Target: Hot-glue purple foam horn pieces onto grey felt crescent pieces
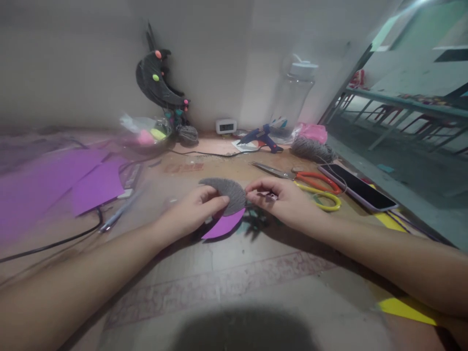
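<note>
A purple paper crescent [224,226], its upper part wrapped in grey yarn [234,194], is held up in front of me above the table. My left hand [204,204] grips it from the left, thumb on the yarn side and the other fingers hidden behind. At its right edge, the thumb and fingertips of my right hand [276,195] are pinched together on the grey yarn; the strand itself is too fine to follow there. Something small and pinkish shows by the right palm. Dark bits, blurred, lie beneath the crescent.
Orange-handled scissors [318,179], yellow-handled scissors [331,201] and a phone [358,187] lie at right. Behind are a glue gun [261,137], yarn ball [312,148], bottle [294,97] and small clock [226,126]. A decorated dark crescent [153,80] leans on the wall; purple sheets [98,185] lie left.
</note>
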Tool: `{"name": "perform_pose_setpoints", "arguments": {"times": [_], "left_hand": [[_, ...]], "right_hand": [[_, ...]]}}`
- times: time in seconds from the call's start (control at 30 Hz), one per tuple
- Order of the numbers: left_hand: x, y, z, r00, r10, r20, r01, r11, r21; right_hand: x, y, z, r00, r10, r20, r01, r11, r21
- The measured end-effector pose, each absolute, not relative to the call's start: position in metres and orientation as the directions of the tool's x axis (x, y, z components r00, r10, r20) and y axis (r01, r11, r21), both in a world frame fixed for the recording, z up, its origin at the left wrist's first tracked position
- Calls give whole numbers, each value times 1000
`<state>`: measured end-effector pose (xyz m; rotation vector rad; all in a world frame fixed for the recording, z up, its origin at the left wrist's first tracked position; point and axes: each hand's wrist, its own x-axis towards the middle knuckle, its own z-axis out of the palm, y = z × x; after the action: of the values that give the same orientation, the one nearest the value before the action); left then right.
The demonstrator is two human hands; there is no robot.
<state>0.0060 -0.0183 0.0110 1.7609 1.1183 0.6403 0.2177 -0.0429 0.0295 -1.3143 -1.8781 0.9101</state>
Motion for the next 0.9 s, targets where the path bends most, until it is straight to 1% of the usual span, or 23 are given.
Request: {"name": "perform_pose_setpoints", "arguments": {"times": [0.2, 0.27, 0.3, 0.4, 0.5, 0.63, 0.73, 0.8, 0.9], "left_hand": [[5, -18, 9, 455, 889, -51, 454, -183, 872], [6, -17, 8, 455, 889, -41, 446, -188, 875], [6, -17, 8, 457, 889, -31, 429, -190, 883], [6, -18, 8, 443, 896, -28, 395, -167, 904], [5, -17, 8, 413, 908, -69, 425, -125, 897], [2, -16, 8, 391, 917, -73, 445, -119, 888], [3, -15, 8, 386, 920, -66, 444, -123, 888], [4, -15, 9, 388, 919, -67, 442, -122, 889], [5, -15, 10, 391, 918, -65, 419, -115, 901]], "right_hand": [[214, -45, 25, -317, 943, 100, 476, 250, -843], [214, -45, 26, -338, 932, 128, 485, 289, -826], [215, -45, 27, -351, 922, 167, 488, 331, -808], [224, -43, 29, -373, 868, 329, 491, 485, -723], [237, -37, 26, -372, 827, 420, 558, 562, -611], [248, -28, 20, -428, 775, 464, 658, 619, -428], [250, -27, 17, -517, 702, 490, 651, 694, -307], [248, -29, 16, -561, 664, 494, 634, 729, -258], [245, -32, 13, -578, 673, 461, 656, 719, -228]]}}
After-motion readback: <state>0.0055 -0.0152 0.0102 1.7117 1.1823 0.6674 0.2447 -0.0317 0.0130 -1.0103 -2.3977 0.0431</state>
